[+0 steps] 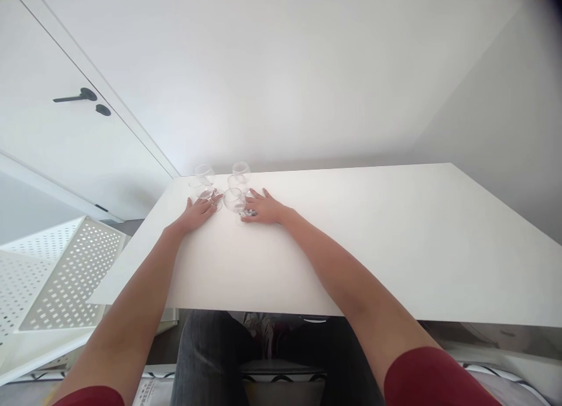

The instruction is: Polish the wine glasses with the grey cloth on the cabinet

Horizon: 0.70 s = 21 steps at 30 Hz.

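Note:
Several clear stemmed glasses stand close together at the far left of the white table (386,236). My left hand (199,212) lies low at the left side of the group, its fingers stretched out by the foot of a glass (201,188). From the right, my right hand (266,209) reaches in with spread fingers beside the nearest glass (234,200). A small dark-and-white patterned patch shows among those fingers; what it is I cannot make out. Further back is another glass (241,169). Whether the fingertips press on the glass feet is hard to see.
A plain wall (307,78) rises behind the table. At left are a door with a black handle (74,96) and a white perforated rack (74,277) beside the table edge. My legs (206,359) are under the front edge.

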Each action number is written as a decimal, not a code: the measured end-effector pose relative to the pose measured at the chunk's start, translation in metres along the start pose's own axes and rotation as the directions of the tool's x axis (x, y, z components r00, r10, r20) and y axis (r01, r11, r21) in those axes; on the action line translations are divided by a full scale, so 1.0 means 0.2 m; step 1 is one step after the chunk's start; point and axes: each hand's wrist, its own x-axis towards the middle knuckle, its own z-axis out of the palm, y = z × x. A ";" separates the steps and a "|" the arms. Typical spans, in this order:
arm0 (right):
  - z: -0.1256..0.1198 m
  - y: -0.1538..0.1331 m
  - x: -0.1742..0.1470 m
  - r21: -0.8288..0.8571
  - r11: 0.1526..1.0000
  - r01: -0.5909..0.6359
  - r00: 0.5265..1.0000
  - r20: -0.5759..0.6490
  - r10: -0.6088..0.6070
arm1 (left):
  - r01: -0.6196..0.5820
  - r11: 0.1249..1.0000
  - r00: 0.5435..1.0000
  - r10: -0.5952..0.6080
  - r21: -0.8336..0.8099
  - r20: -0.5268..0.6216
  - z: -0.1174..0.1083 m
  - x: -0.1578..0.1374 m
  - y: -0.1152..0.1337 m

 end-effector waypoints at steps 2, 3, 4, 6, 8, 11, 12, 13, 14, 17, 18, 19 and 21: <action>0.02 -0.03 0.07 0.012 1.000 0.017 1.000 -0.002 -0.017 | 0.006 1.000 1.000 -0.006 0.014 0.009 0.01 0.01 -0.03; 0.03 -0.04 0.10 0.013 1.000 0.021 1.000 -0.003 -0.021 | 0.004 1.000 1.000 -0.005 0.021 0.008 0.01 0.02 -0.04; 0.03 -0.04 0.12 0.012 1.000 0.022 1.000 -0.001 -0.022 | 0.003 1.000 1.000 -0.003 0.025 0.001 0.01 0.03 -0.05; 0.04 -0.04 0.15 0.012 1.000 0.024 1.000 0.004 -0.024 | -0.005 1.000 1.000 0.005 0.022 -0.024 0.02 0.03 -0.05; 0.04 -0.03 0.15 0.015 0.999 0.029 1.000 0.008 -0.029 | -0.022 1.000 0.999 0.022 0.006 -0.043 0.03 0.03 -0.05; 0.04 -0.03 0.11 0.024 0.999 0.029 1.000 0.001 -0.029 | -0.044 0.998 0.996 0.041 -0.042 -0.077 0.04 -0.01 -0.05; 0.04 -0.02 0.08 0.027 0.999 0.023 1.000 -0.007 -0.023 | -0.035 0.997 0.993 0.027 -0.070 -0.111 0.04 -0.04 -0.05; 0.04 -0.02 0.04 0.026 1.000 0.016 1.000 -0.021 -0.015 | -0.022 0.995 0.986 0.005 -0.102 -0.165 0.05 -0.08 -0.05; 0.04 -0.02 -0.01 0.019 1.000 0.006 0.999 -0.042 -0.005 | -0.011 0.991 0.970 -0.023 -0.137 -0.241 0.06 -0.13 -0.04; 0.03 0.00 -0.20 -0.051 0.998 -0.037 0.985 -0.169 0.028 | 0.019 0.960 0.827 -0.172 -0.280 -0.536 0.10 -0.30 0.03; 0.03 0.02 -0.27 -0.077 0.995 -0.063 0.972 -0.229 0.044 | 0.028 0.931 0.759 -0.256 -0.363 -0.599 0.12 -0.36 0.07; 0.02 0.04 -0.34 -0.087 0.991 -0.102 0.958 -0.278 0.074 | 0.028 0.884 0.711 -0.346 -0.467 -0.612 0.13 -0.40 0.12; 0.00 0.10 -0.47 -0.028 0.980 -0.197 0.915 -0.363 0.174 | -0.016 0.699 0.745 -0.469 -0.715 -0.475 0.14 -0.45 0.22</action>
